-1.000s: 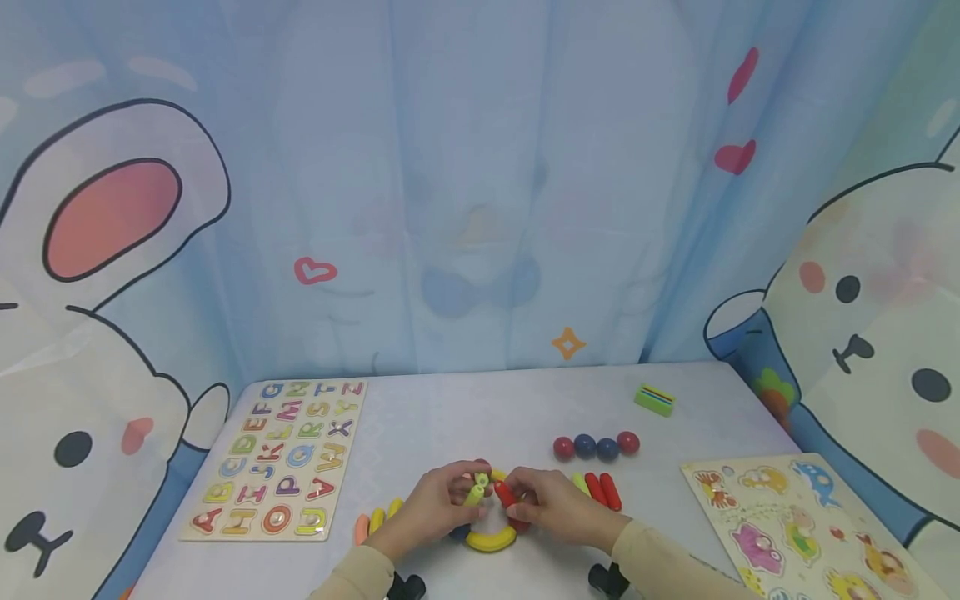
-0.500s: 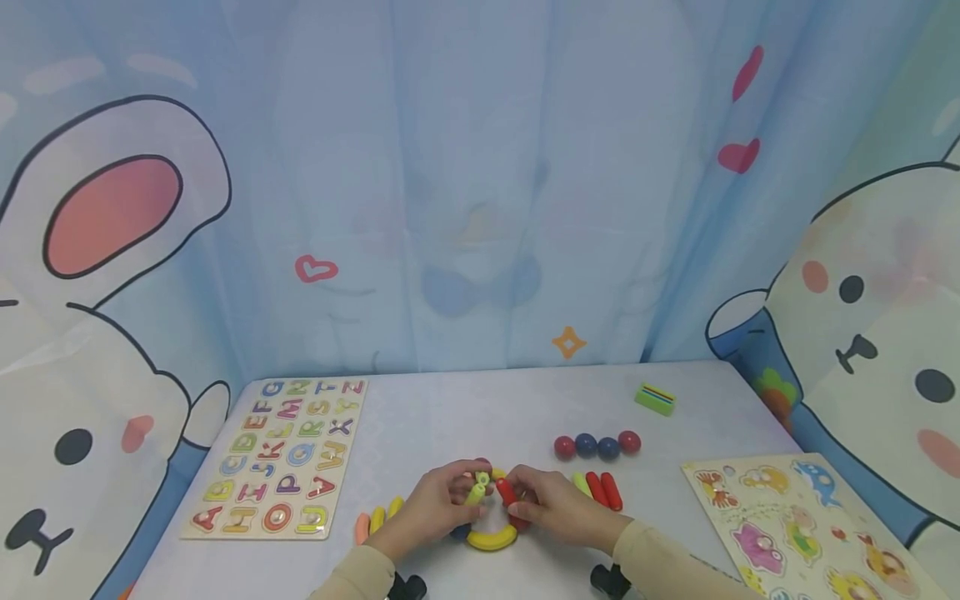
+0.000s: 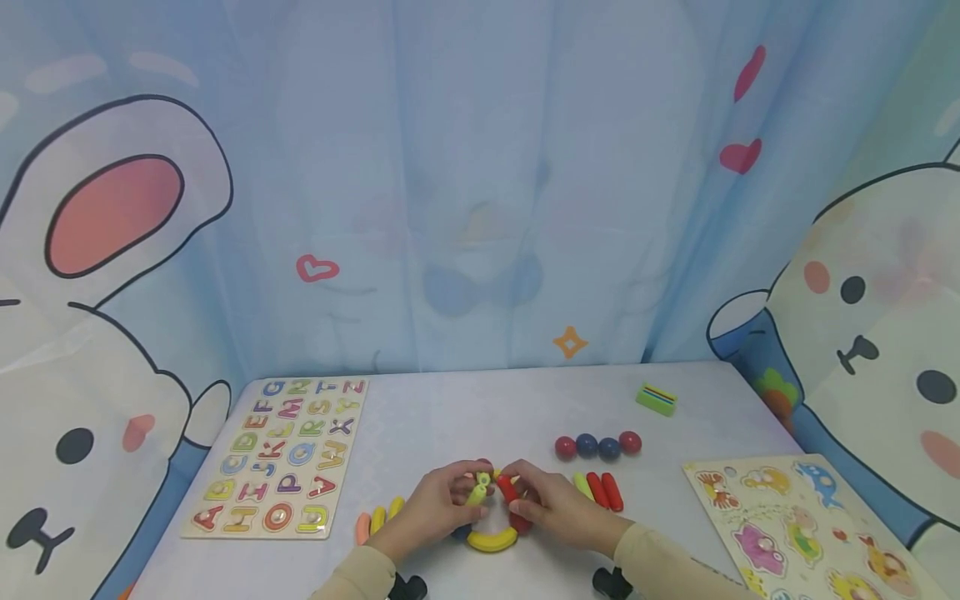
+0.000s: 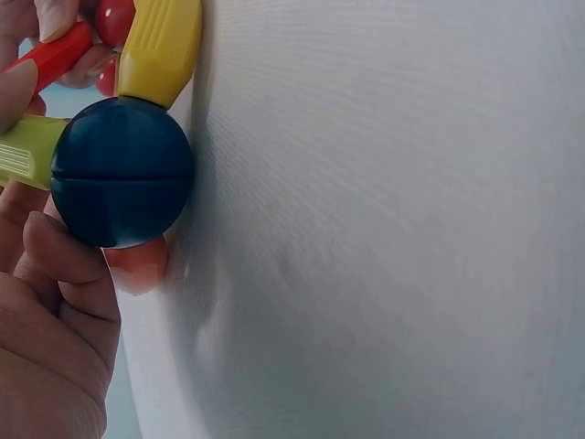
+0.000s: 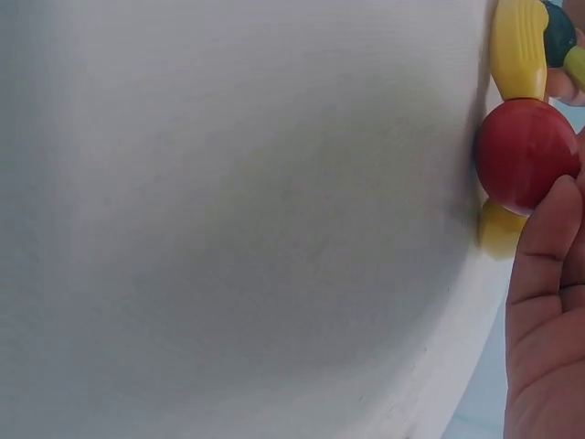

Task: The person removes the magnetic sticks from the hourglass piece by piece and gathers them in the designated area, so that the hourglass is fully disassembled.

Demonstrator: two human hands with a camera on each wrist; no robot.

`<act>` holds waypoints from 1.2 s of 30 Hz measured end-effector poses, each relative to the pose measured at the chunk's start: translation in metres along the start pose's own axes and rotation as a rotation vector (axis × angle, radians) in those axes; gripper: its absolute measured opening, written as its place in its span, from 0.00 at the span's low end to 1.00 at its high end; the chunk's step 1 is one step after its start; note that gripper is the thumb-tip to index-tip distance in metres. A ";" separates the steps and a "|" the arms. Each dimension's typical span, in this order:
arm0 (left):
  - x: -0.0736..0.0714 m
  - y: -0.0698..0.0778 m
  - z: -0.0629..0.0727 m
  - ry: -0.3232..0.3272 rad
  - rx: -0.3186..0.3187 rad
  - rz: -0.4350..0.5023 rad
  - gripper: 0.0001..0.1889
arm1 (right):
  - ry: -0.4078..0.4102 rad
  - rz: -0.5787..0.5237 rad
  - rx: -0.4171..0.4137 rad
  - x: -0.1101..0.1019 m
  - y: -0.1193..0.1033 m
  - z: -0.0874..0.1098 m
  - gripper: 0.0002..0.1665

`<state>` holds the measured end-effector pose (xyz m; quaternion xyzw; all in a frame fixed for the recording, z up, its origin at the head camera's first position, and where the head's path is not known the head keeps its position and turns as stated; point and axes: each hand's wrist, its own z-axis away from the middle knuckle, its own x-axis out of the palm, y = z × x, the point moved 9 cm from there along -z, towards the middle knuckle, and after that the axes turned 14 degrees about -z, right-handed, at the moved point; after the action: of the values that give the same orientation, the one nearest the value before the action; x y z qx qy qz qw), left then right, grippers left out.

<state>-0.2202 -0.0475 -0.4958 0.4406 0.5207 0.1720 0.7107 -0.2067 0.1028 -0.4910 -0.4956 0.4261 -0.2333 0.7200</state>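
My left hand [image 3: 427, 508] pinches a light-green stick [image 3: 476, 494], standing tilted up. Opposite, my right hand [image 3: 558, 507] holds a red stick [image 3: 507, 489] between thumb and fingers. Both belong to a small ring-like build of sticks and balls. Its front piece is a curved yellow stick [image 3: 491, 542] lying on the table. In the left wrist view a dark blue ball [image 4: 123, 174] joins the yellow and green sticks beside my left fingers. In the right wrist view my fingertips touch a red ball [image 5: 526, 155] at the yellow stick's other end. The hands partly hide the build's far side.
A letter board [image 3: 277, 458] lies at left, an animal puzzle board [image 3: 810, 525] at right. Behind the right hand are a row of red and blue balls [image 3: 597, 447] and loose sticks [image 3: 603, 492]. A green block [image 3: 656, 399] sits farther back. More sticks [image 3: 377, 519] lie by the left wrist.
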 end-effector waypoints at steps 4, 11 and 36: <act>0.000 0.000 0.001 0.004 -0.010 -0.004 0.27 | 0.027 -0.013 -0.018 -0.004 0.001 0.001 0.29; 0.001 0.000 0.000 -0.003 -0.010 0.016 0.28 | 0.149 0.014 -0.016 -0.027 0.002 0.010 0.35; -0.001 0.000 0.000 0.001 0.004 0.014 0.27 | 0.351 0.236 0.274 -0.146 0.086 0.083 0.44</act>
<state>-0.2204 -0.0483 -0.4950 0.4454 0.5182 0.1760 0.7086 -0.2205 0.2906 -0.5018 -0.2921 0.5639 -0.2855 0.7177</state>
